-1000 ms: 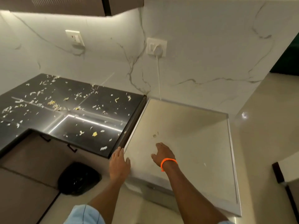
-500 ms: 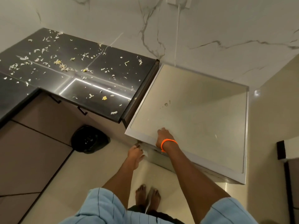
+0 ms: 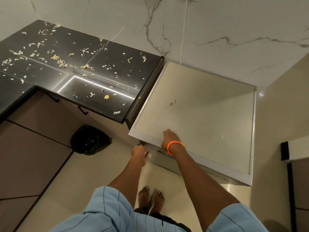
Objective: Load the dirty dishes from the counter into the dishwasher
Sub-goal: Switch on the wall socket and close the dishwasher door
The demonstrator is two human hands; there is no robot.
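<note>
Head view, the only one there was: you were looking straight down with your bare feet (image 3: 151, 197) on the pale floor and both arms reaching forward. Your right hand (image 3: 169, 138) sat on the front edge of the dishwasher (image 3: 200, 114), the white-rimmed unit with the flat beige top just right of the black table (image 3: 80, 64). The fingers lay loosely across the top and the thumb side hung over the rim, so that grip was spread flat, not clamped on anything. The orange wristband (image 3: 174, 145) was right at that wrist.

Your left hand (image 3: 139, 152) was lower, tucked under the front left corner of the dishwasher with the fingers curled in toward the top of its front panel. I couldn't tell if that grip had actually closed on the door edge, because the fingertips were hidden under the overhang. The door itself looked shut.

The table was littered with pale food scraps (image 3: 63, 64) and showed a bright strip of reflected light. I couldn't spot any dishes on the part in view. A black bin bag (image 3: 90, 140) sat on the floor below the table's corner, left of your left hand. A thin white cord (image 3: 183, 34) ran down the marble wall (image 3: 234, 30) behind the dishwasher.
</note>
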